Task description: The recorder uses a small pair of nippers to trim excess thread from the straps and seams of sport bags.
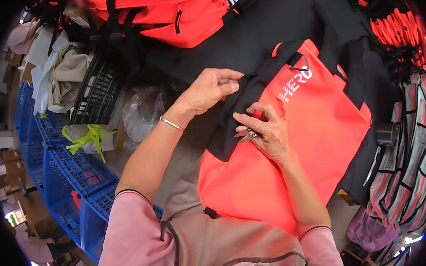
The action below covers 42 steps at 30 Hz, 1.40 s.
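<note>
Across the near edge of the flat black worktop (252, 50), I expect the red-and-black fabric piece (315, 131) light, limp, best held where the left hand (204, 92) pinches its border, right hand (269, 135) curled around small metal snips (253, 135).

Bag (320, 131): partly on table (274, 24), at centre. Second bag (182, 25): behind it, to the left. Plastic crates (86, 226): left of both. Strap bundle (412, 160): right of both.

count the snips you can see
1: the snips in the right hand, blades over the red-and-black fabric. Others may be hidden.
</note>
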Available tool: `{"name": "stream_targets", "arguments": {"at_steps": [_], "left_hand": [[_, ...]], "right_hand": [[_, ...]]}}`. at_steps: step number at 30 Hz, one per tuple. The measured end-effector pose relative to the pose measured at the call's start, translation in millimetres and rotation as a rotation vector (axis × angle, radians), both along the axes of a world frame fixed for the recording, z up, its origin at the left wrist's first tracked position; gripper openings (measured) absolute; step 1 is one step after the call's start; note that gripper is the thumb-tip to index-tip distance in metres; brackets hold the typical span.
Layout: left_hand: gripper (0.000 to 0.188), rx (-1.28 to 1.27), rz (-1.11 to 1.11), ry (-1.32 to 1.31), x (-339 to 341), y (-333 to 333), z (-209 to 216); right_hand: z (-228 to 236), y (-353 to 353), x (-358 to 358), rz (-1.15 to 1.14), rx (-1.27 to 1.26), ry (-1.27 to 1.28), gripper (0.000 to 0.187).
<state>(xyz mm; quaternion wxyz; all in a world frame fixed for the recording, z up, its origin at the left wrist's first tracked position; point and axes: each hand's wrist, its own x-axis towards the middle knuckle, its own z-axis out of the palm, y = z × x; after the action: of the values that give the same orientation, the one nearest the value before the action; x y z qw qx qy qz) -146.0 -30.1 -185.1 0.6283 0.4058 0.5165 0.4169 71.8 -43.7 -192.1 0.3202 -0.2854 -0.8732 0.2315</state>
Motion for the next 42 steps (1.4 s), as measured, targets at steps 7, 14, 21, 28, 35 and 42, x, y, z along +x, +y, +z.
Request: {"name": "stream_targets", "arguments": {"at_steps": [7,14,21,28,35,42], "left_hand": [[0.034,0.126,-0.018,0.140,7.8,2.7,6.3],[0.028,0.563,0.147,0.705,11.4,-13.1,4.9],[0.034,0.903,0.271,1.085,24.1,3.2,46.1],[0.049,1.207,-0.183,0.958,187.4,103.8,41.4],[0.068,1.178,-0.412,1.088,220.8,64.5,-9.4],[0.052,0.882,-0.219,0.846,224.0,68.2,-11.7]], "right_hand": [[1.0,8.4,4.4,0.013,0.025,-0.073,0.027],[24.6,23.0,27.3,0.129,-0.691,0.204,0.010],[65.2,82.8,166.8,-0.869,-0.238,0.328,0.010],[6.6,100.1,193.5,-1.012,-0.194,0.421,0.020],[50.7,145.7,215.5,-0.982,-0.330,0.317,0.034],[66.4,194.1,168.2,-0.818,-0.615,0.512,0.031]]}}
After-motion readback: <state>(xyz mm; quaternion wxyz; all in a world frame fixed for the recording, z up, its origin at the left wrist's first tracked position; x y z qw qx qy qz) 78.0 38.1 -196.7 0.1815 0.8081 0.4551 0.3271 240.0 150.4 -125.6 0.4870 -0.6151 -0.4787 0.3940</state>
